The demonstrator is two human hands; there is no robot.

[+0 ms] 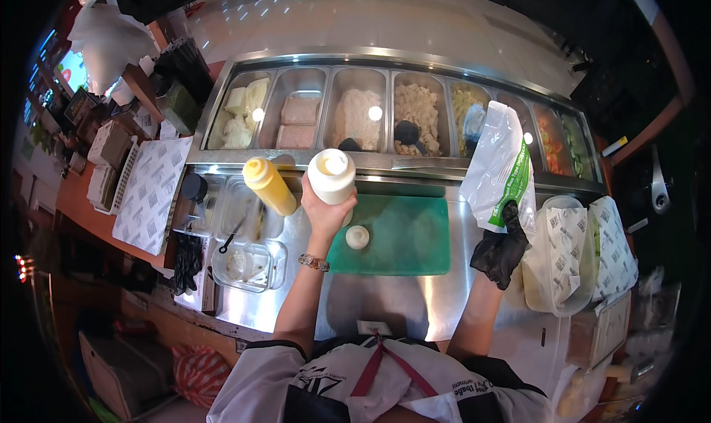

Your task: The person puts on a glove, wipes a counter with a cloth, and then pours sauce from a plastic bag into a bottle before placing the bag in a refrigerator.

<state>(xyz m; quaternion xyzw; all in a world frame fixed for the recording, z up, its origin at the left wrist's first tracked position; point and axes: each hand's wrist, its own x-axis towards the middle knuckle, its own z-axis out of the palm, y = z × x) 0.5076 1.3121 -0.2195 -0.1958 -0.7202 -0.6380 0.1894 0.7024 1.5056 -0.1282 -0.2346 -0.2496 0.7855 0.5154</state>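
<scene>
My bare left hand [325, 214] grips a white plastic squeeze bottle [331, 181], whose mouth is uncapped and shows white matter at the top. Its nozzle cap [357, 237] seems to be the white round piece on the green cutting board [400, 239]. A black glove covers my right hand [500, 251], which holds up a clear plastic bag with a green printed band [497, 167]; what is inside is hard to make out. Just left of the white bottle stands a yellow squeeze bottle [269, 187].
Behind the board runs a steel rail [389, 162] with food pans, among them shredded filling [416, 112] and pink slabs [300, 117]. Clear containers [244, 267] sit at left, near patterned paper sheets [153, 189]. A plastic tub [558, 256] with wrapping paper stands at right.
</scene>
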